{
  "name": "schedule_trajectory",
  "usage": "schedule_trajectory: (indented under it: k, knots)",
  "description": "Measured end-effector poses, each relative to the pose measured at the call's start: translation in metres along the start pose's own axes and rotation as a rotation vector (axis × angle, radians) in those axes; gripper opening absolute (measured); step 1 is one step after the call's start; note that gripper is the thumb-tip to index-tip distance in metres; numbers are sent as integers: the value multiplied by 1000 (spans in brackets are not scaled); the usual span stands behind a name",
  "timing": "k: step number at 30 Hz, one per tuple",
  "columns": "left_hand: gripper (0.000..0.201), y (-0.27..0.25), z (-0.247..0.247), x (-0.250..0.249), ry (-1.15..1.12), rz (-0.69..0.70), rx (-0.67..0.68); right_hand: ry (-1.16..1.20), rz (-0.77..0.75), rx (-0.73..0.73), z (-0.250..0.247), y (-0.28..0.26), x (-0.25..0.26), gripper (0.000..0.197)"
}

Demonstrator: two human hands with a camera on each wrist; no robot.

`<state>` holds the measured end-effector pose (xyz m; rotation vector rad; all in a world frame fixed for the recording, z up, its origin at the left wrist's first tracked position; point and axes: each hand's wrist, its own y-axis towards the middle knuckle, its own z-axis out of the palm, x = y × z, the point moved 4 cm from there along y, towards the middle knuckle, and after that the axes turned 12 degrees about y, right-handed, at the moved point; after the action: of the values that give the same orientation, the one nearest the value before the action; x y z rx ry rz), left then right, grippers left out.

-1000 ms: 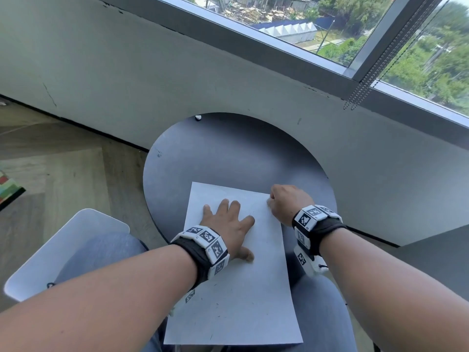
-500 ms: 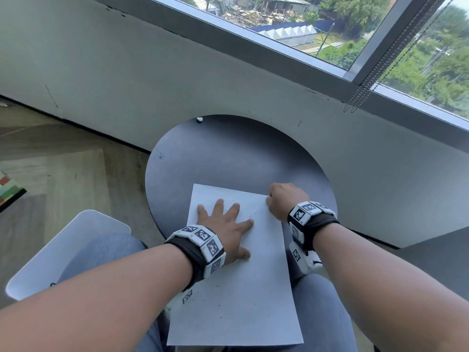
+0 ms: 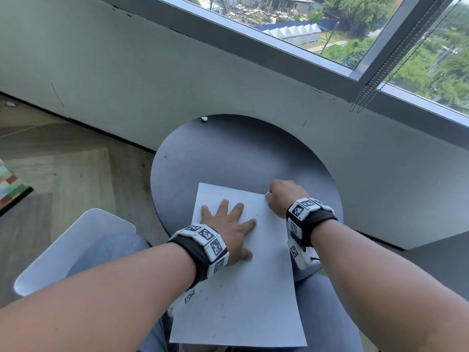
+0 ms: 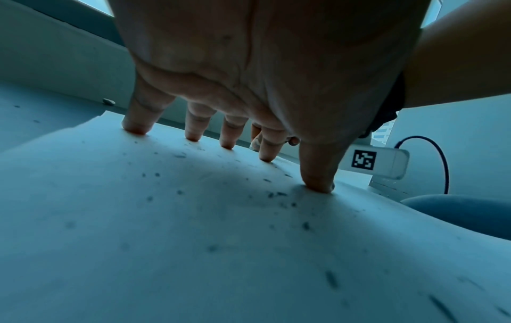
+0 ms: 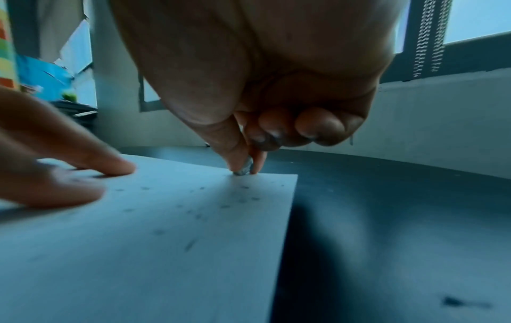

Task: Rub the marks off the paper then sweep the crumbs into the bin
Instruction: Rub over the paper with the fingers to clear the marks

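A white sheet of paper [image 3: 243, 295] lies on the round dark table [image 3: 228, 153] and hangs over its near edge onto my lap. Dark eraser crumbs [image 4: 276, 194] are scattered over the sheet. My left hand [image 3: 228, 224] lies flat on the paper with fingers spread, and its fingertips [image 4: 135, 129] press down. At the sheet's far right corner my right hand [image 3: 281, 196] pinches a small grey eraser [image 5: 244, 168] between thumb and forefinger, the eraser's tip on the paper [image 5: 138, 240]. No bin shows in any view.
A small white bit [image 3: 204, 119] lies at the table's far edge against the grey wall [image 3: 177, 72]. A white chair seat [image 3: 76, 245] stands at my left over wooden floor. Windows run above the wall.
My right hand with the eraser has shifted slightly along the far right corner of the paper. The left hand has stayed flat on the sheet.
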<state>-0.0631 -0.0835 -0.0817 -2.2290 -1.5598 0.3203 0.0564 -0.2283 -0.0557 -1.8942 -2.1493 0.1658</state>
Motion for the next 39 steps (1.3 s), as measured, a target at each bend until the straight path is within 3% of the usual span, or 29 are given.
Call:
schedule_trajectory:
  k: [3, 10, 17, 26, 33, 36, 39]
  knots:
    - [83, 0, 2, 2, -17, -13, -7, 3, 10, 3, -2, 1, -1, 19]
    - [81, -1, 1, 0, -4, -5, -13, 47, -200, 52, 21, -35, 18, 15]
    - [81, -1, 1, 2, -8, -1, -2, 29, 68, 9, -3, 2, -25, 19]
    - [80, 0, 2, 0, -3, 0, -9, 40, -228, 34, 18, -39, 14, 17]
    - [89, 0, 4, 3, -39, -24, -21, 11, 15, 17, 3, -11, -16, 20]
    - [95, -1, 8, 4, -47, -36, -52, 11, 7, -5, 2, -13, -7, 18]
    - [87, -4, 7, 6, -55, -22, -49, 25, -76, -5, 10, -24, 12, 17]
